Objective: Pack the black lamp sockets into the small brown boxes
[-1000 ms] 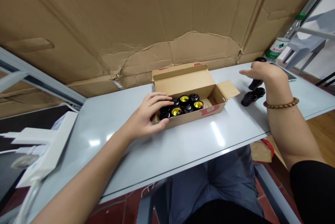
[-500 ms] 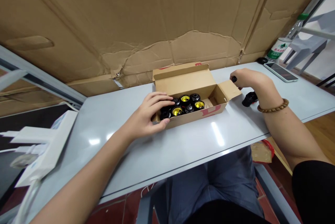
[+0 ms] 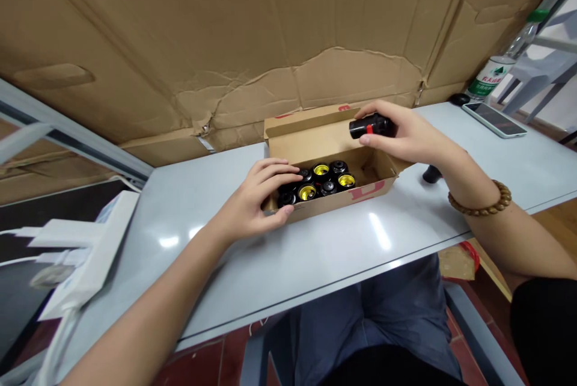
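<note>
An open cardboard box (image 3: 311, 210) sits on the table, its lid raised at the back. Black lamp holders (image 3: 329, 187) stand in rows in its left and middle part, several showing gold screw threads. My left hand (image 3: 259, 199) grips the left end of the box, thumb at the front wall and fingers reaching over the lamp holders. Above the box's right part, my right hand (image 3: 406, 133) holds another black lamp holder (image 3: 372, 126) on its side, a red piece showing on it. A further black piece (image 3: 431, 174) lies on the table, partly hidden by my right wrist.
At the table's right end are a phone (image 3: 494, 119), a water bottle (image 3: 500, 70) and a small black object (image 3: 458, 99). A white power strip (image 3: 101, 254) with plugs is at the left. A large cardboard sheet (image 3: 234, 31) stands behind the table (image 3: 252, 290).
My right hand has moved left from the table beside the box to above it, carrying a lamp holder. My left hand stays on the box.
</note>
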`<state>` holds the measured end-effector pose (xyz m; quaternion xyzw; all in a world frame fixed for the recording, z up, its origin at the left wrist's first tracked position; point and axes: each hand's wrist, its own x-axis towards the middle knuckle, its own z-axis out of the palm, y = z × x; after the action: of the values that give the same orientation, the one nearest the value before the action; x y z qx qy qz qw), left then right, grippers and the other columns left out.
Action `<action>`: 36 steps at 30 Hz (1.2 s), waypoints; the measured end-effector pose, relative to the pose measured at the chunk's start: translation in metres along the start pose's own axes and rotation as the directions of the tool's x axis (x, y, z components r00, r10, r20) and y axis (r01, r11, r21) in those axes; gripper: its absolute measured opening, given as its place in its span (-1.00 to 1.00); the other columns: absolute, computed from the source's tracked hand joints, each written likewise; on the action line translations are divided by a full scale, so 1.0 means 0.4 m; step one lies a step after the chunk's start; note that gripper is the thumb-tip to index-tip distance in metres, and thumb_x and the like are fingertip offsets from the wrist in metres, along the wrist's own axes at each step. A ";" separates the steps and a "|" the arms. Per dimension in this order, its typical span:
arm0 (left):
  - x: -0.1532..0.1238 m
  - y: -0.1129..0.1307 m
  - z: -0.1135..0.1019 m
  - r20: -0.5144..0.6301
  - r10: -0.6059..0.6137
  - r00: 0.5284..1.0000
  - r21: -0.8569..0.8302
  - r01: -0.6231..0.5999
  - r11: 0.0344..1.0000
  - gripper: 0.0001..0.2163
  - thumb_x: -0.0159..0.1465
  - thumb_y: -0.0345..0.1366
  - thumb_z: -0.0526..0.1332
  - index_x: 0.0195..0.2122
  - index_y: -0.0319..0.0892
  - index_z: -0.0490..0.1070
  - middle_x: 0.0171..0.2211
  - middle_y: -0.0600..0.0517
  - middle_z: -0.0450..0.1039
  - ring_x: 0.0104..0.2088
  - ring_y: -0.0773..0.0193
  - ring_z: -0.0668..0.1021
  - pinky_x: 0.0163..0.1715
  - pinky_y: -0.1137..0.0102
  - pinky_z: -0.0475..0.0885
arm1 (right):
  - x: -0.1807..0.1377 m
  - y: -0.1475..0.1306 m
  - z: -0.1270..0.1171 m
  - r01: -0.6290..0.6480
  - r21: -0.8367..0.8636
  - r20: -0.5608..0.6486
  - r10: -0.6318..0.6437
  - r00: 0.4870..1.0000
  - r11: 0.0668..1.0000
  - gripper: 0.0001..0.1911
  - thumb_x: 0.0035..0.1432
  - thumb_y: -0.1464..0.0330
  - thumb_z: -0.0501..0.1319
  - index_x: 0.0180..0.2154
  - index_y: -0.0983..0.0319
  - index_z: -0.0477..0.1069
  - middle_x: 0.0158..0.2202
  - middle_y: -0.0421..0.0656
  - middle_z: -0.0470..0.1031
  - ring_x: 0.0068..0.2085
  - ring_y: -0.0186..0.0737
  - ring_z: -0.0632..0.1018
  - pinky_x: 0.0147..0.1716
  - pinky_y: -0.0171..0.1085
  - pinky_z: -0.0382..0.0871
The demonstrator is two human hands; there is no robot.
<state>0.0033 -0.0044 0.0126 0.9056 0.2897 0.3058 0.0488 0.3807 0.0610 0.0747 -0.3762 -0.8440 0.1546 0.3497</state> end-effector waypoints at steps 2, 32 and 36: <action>0.000 0.002 0.000 0.008 -0.002 1.000 0.002 0.002 1.000 -0.58 0.44 -0.22 0.32 0.32 -0.08 0.52 0.28 -0.18 0.62 0.38 -0.18 0.52 0.41 -0.16 0.48 | -0.005 -0.005 0.024 0.014 0.005 0.059 -0.015 0.998 1.000 -0.54 0.38 0.05 0.35 0.17 0.14 0.58 0.03 -0.04 0.73 -0.11 0.03 0.66 -0.06 -0.05 0.49; 0.002 -0.001 -0.004 0.017 0.005 1.000 0.016 -0.006 1.000 -0.59 0.45 -0.22 0.32 0.32 -0.07 0.51 0.28 -0.18 0.62 0.37 -0.18 0.52 0.40 -0.18 0.48 | -0.009 0.014 0.096 0.217 0.041 -0.078 -0.213 0.974 0.975 -0.76 0.34 0.26 0.23 -0.06 0.17 0.59 -0.19 -0.14 0.73 -0.26 -0.14 0.63 -0.18 -0.18 0.44; 0.001 -0.001 -0.003 0.014 0.002 1.000 0.012 -0.002 1.000 -0.58 0.45 -0.21 0.32 0.32 -0.06 0.52 0.28 -0.17 0.62 0.38 -0.18 0.52 0.40 -0.18 0.48 | -0.009 0.012 0.097 0.163 0.034 -0.077 -0.160 0.984 0.986 -0.64 0.39 0.12 0.28 0.08 0.18 0.54 -0.15 -0.11 0.70 -0.26 -0.13 0.61 -0.21 -0.17 0.44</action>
<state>0.0025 -0.0038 0.0137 0.9083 0.2904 0.2976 0.0450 0.3578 0.0616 0.0430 -0.3049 -0.8550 0.1287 0.3994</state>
